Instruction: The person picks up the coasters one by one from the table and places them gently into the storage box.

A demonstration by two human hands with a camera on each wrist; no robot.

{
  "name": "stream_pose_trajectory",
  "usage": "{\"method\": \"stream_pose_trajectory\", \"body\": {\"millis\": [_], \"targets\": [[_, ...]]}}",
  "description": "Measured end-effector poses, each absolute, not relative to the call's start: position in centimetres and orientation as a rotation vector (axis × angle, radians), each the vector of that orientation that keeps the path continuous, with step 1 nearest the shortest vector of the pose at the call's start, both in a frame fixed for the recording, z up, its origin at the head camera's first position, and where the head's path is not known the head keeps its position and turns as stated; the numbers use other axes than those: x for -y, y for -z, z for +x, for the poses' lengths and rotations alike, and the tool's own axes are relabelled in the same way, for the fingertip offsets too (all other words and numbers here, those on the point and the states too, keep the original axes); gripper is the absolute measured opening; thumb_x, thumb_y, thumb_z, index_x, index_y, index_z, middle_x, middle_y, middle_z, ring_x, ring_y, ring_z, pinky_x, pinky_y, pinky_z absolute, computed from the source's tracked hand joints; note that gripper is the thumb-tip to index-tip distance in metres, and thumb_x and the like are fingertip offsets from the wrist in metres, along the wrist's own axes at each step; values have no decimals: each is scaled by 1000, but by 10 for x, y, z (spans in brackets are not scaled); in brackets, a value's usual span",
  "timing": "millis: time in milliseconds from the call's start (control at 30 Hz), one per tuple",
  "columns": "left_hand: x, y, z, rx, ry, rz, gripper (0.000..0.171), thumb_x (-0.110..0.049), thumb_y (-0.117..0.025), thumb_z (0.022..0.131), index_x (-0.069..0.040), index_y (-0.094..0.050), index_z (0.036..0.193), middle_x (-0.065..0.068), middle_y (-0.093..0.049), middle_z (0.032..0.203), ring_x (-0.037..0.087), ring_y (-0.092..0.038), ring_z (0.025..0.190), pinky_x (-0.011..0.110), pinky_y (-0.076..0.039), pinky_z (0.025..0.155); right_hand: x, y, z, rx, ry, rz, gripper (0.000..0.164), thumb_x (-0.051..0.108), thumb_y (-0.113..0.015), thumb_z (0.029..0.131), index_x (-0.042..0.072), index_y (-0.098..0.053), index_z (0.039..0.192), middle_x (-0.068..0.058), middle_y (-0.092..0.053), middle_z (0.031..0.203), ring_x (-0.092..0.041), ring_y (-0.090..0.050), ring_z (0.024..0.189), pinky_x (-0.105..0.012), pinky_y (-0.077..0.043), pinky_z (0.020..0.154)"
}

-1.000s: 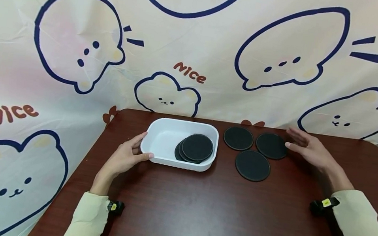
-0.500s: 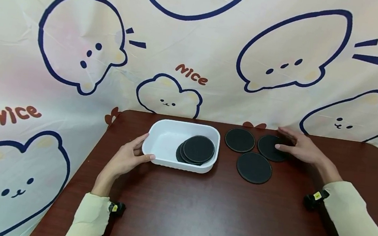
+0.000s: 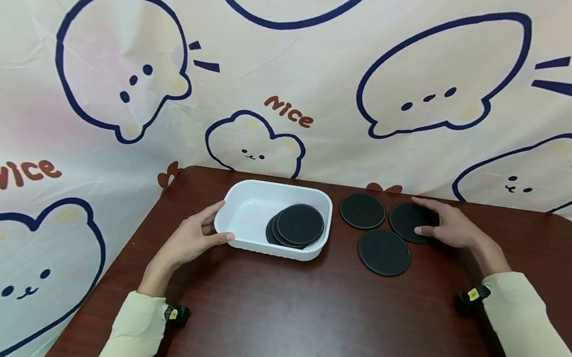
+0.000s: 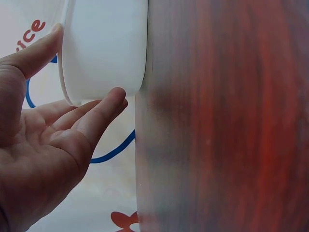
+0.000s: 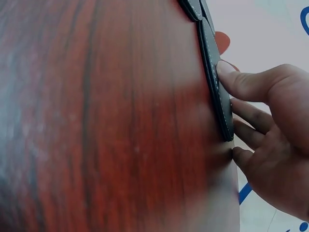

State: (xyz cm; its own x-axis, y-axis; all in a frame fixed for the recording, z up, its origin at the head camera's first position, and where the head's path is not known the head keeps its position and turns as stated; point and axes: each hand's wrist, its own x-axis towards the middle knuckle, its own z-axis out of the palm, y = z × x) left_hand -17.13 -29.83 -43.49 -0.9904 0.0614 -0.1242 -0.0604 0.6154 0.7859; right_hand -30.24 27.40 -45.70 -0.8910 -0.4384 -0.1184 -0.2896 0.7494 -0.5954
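My left hand [image 3: 190, 238] holds the left end of a white plastic basin [image 3: 240, 239], thumb on the front side and fingers round the end. In the left wrist view the thumb [image 4: 41, 48] touches the rim and the fingers reach the outer wall. Inside the basin, at its right, lies an overlapping pile of round black coasters [image 3: 300, 224]. My right hand [image 3: 456, 226] is over the right coaster [image 3: 404, 219], which lies flat. The right wrist view shows the thumb [image 5: 236, 79] touching this stitched coaster [image 5: 215, 77], with fingers spread along its far side.
Two more black coasters lie flat, one at the back [image 3: 362, 211] beside the basin and one nearer the front [image 3: 383, 252]. Everything stands near the far edge of a dark red-brown wooden table [image 3: 299, 325]. A printed cloth [image 3: 332, 76] hangs right behind it.
My right hand has moved left, from beside the right coaster to over it, and its thumb now touches it. My left hand and the basin have stayed put.
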Motion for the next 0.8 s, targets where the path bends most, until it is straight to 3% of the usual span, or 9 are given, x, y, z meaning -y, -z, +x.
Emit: {"method": "stream_pose_trajectory", "body": {"millis": [233,433,633,800], "targets": [[298,435,-171,-2693,-1327,2,95,-29,-83,97,-14,-27,172,23,-36,173,42,-54,148,51,-50,113,-275,454,-302,-2731,916,-538,80,11,-83,94,4,-43,163,-32,-41,165,-55,-40,150,-75,-32,121],[298,435,-171,-2693,-1339,7,95,-29,-83,97,-14,-27,172,22,-35,173,43,-54,148,50,-50,113,-279,451,-297,-2847,1018,-462,82,11,-90,88,2,-49,159,-33,-56,153,-55,-53,139,-71,-44,113],[298,435,-171,-2692,-1339,11,95,-29,-83,97,-14,-27,172,23,-35,173,43,-54,148,50,-50,113,-286,448,-281,-2971,1030,-282,75,24,-90,90,6,-55,155,-36,-63,141,-54,-60,127,-71,-50,106],[297,434,-171,-2682,-1347,3,95,-29,-82,97,-13,-26,172,22,-33,174,42,-53,149,50,-49,113,-291,446,-264,-3091,1026,-178,61,27,-83,96,0,-61,147,-38,-67,127,-51,-62,115,-68,-54,93]]}}
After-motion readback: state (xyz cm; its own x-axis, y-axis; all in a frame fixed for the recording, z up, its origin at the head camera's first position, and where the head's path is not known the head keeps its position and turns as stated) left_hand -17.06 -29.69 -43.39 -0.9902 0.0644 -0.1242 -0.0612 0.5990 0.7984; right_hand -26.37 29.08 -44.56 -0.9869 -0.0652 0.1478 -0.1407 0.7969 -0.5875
